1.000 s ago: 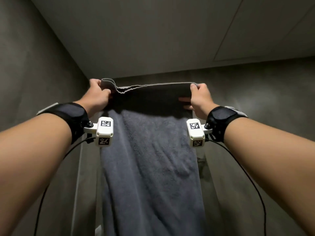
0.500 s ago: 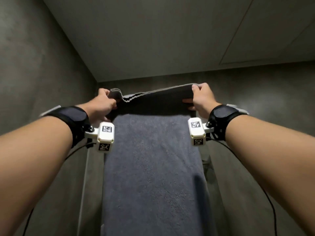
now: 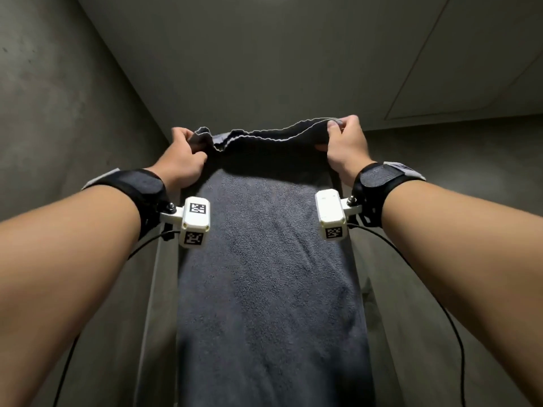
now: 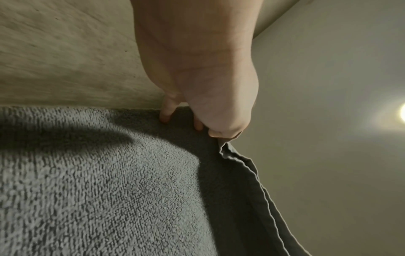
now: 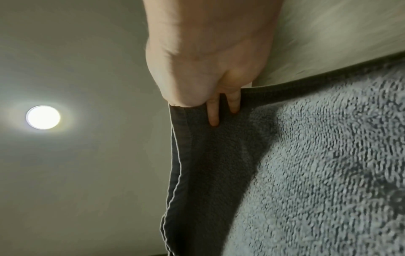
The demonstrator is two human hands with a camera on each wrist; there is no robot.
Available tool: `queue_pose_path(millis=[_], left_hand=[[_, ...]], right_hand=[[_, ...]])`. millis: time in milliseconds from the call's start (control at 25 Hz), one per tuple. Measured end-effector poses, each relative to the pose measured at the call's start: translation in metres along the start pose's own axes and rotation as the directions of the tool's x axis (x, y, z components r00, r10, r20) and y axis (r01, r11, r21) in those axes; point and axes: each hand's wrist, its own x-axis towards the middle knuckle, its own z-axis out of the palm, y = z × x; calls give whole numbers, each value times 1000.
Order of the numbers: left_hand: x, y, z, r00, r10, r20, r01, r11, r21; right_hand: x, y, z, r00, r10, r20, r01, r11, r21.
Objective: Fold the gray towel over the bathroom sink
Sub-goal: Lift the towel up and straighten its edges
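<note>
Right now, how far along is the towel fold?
Done, it seems: one fold, since two hemmed edges run together along the top of the gray towel. In hand: the left hand and right hand pinch its top corners, holding it up so it hangs long and flat. Left: further folds. The sink is out of view.

one towel point(image 3: 270, 274), two hands point(image 3: 179, 160)

Gray concrete-look walls point(image 3: 53, 118) at 9 and 3 o'clock. Pale ceiling point(image 3: 264, 54) at 12. Round ceiling light point(image 5: 43, 117) lit, at 9 in right wrist view.
</note>
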Motion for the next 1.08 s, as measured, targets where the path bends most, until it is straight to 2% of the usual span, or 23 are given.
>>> queue_pose_path(millis=[120,200,280,400,440,520,640,680,720,880,1080], left_hand=[[-43,-37,9,991,-123,60,126,991,-43],[-99,-66,19,967,-232,110,244,963,-116],[-178,-91,29,920,-352,174,382,906,-184],[-324,-125,33,769,-537,347,620,758,-201],[-380,-134,30,703,-591,395,691,700,-182],[-479,-146,22,608,-655,448,765,635,-111],[-604,-155,7,549,-689,473,772,635,29],[-631,-158,3,539,-692,481,768,638,59],[-656,-158,0,524,-697,489,768,635,82],[-713,-161,2,463,-725,511,833,553,30],[-739,-172,7,356,-818,452,933,340,-120]], right_hand=[[-50,19,-12,985,135,104,-135,991,-7],[-103,43,-28,962,230,150,-234,972,6],[-175,68,-53,918,346,192,-356,935,14],[-301,103,-107,759,581,294,-604,797,-17],[-348,113,-128,694,652,304,-678,735,-27],[-430,128,-168,587,752,299,-777,627,-51],[-539,139,-217,448,847,287,-860,496,-121],[-565,141,-229,418,866,274,-869,469,-157],[-590,142,-240,403,880,250,-863,456,-216],[-648,148,-266,431,887,165,-785,459,-417],[-664,160,-267,396,911,112,-803,403,-440]])
